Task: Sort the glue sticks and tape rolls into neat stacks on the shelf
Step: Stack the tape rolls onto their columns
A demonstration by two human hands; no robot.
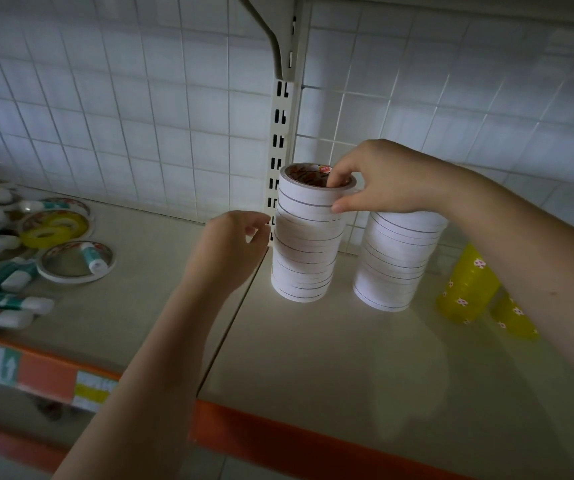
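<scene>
The right hand [387,181] pinches the top tape roll [316,183] on the leaning left stack [304,237], mid-shelf. The left hand [233,247], fingers loosely curled and holding nothing, hovers beside it. Risk: sideways pressure topples the stack onto the neighbouring stack [399,258].

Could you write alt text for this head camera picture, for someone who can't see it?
A person's right hand sets a roll on the taller stack of white tape rolls on a beige shelf, the left hand beside it. Glue sticks lie scattered at left.
</scene>
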